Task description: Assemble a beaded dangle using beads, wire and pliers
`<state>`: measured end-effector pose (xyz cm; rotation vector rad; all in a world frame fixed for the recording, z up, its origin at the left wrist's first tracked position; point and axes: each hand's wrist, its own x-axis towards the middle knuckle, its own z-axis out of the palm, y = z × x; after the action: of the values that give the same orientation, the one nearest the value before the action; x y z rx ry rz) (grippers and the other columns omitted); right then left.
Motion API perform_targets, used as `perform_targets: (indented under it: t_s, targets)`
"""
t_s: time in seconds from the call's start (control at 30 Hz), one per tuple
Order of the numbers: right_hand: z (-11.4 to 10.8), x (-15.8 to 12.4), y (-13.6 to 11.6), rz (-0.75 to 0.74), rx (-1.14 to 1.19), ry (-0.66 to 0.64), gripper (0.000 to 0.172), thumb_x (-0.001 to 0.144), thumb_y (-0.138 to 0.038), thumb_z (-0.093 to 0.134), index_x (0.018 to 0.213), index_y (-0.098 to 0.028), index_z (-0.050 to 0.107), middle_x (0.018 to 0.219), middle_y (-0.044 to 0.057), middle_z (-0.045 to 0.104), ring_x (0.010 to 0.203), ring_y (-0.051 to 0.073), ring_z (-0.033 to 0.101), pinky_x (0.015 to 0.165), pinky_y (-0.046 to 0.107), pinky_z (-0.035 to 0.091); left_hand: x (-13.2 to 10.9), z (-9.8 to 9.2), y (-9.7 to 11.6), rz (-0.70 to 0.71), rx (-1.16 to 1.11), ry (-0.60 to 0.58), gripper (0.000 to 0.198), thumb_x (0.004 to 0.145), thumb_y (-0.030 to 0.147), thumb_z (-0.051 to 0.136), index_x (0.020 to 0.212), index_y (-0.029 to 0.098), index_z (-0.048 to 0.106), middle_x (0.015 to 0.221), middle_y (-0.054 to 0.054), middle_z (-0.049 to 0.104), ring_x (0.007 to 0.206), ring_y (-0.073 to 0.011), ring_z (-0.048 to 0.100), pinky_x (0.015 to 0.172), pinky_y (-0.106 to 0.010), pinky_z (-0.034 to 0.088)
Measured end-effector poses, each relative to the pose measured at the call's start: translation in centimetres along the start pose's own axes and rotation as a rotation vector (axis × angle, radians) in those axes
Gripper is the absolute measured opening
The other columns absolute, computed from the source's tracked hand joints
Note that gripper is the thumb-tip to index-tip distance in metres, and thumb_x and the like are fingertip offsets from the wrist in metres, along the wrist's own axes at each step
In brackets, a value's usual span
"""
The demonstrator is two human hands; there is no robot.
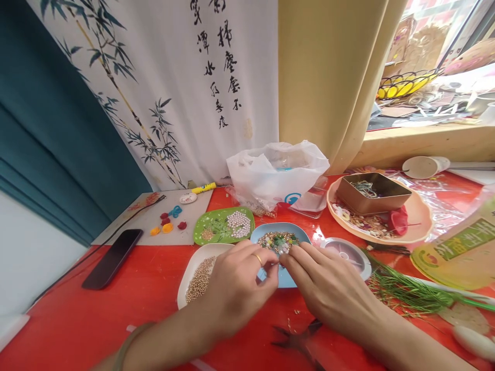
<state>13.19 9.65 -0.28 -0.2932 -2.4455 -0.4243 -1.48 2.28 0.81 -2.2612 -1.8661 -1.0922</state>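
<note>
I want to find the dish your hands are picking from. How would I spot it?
On the red table, look just beyond the two hands, the left hand and right hand. Their fingers meet over a light blue oval dish of mixed green, gold and white beads. The neighbouring green leaf-shaped dish holds pearls and the white dish only gold beads.

Centre: we see the mixed-bead dish (284,242) on the worktop (116,309), with the left hand (235,288) and right hand (328,288) meeting over its near edge.
Left of it: the small-bead dish (197,278) — behind that, the leaf dish (224,226).
Far left: the phone (112,257), before the board (154,219).
Behind: the plastic bag (276,172).
Right: the tin (373,193) on a round plate (419,216) — nearer us, the spool (346,255).
</note>
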Motion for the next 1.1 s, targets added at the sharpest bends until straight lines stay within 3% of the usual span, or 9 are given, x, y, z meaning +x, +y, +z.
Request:
perform_targets:
  t_s: [0.47, 0.6, 0.73, 0.93, 1.1]
  targets:
    - [0.03, -0.16, 0.0, 0.039, 0.083, -0.069, 0.04, 0.086, -0.008, 0.022, 0.068, -0.014, 0.058, 0.06, 0.006, 0.051, 0.054, 0.018, 0.04, 0.045, 0.028, 0.025, 0.17, -0.34, 0.11, -0.005, -0.011, -0.033, 0.014, 0.075, 0.012, 0.049, 0.071, 0.015, 0.062, 0.06, -0.003, 0.059, 0.06, -0.0144, 0.049, 0.056, -0.026, 0.04]
    - [0.04, -0.04, -0.01, 0.034, 0.125, -0.063, 0.032, 0.086, -0.008, 0.026, 0.078, -0.012, 0.057, 0.061, 0.005, 0.053, 0.054, 0.017, 0.043, 0.046, 0.028, 0.03, 0.2, -0.47, 0.05, -0.05, -0.055, -0.042, 0.014, 0.074, 0.01, 0.049, 0.069, 0.015, 0.061, 0.059, -0.001, 0.058, 0.058, -0.0132, 0.048, 0.056, -0.026, 0.039]
    - [-0.03, 0.17, -0.08, 0.13, 0.208, -0.002, 0.02, 0.084, -0.011, 0.034, 0.094, -0.01, 0.052, 0.066, 0.004, 0.057, 0.057, 0.015, 0.049, 0.049, 0.026, 0.036, 0.39, -0.69, 0.03, -0.14, -0.128, -0.091, 0.012, 0.073, 0.01, 0.05, 0.066, 0.016, 0.059, 0.059, 0.0, 0.058, 0.058, -0.0124, 0.049, 0.056, -0.025, 0.04]
    - [-0.13, 0.37, -0.21, 0.108, 0.172, 0.1, 0.018, 0.082, -0.011, 0.04, 0.073, -0.014, 0.055, 0.053, 0.001, 0.051, 0.05, 0.014, 0.044, 0.046, 0.026, 0.03, 0.56, -0.68, 0.21, -0.169, -0.187, -0.086, 0.011, 0.071, 0.01, 0.052, 0.064, 0.016, 0.058, 0.058, 0.001, 0.057, 0.056, -0.0117, 0.05, 0.055, -0.024, 0.04]
    - [-0.08, 0.1, -0.03, 0.069, 0.163, 0.114, 0.017, 0.081, -0.009, 0.043, 0.072, -0.014, 0.057, 0.052, 0.0, 0.05, 0.051, 0.013, 0.041, 0.047, 0.026, 0.026, 0.51, -0.81, 0.02, -0.117, -0.205, -0.105, 0.012, 0.071, 0.008, 0.051, 0.066, 0.016, 0.058, 0.061, 0.0, 0.058, 0.058, -0.0115, 0.051, 0.054, -0.023, 0.04]
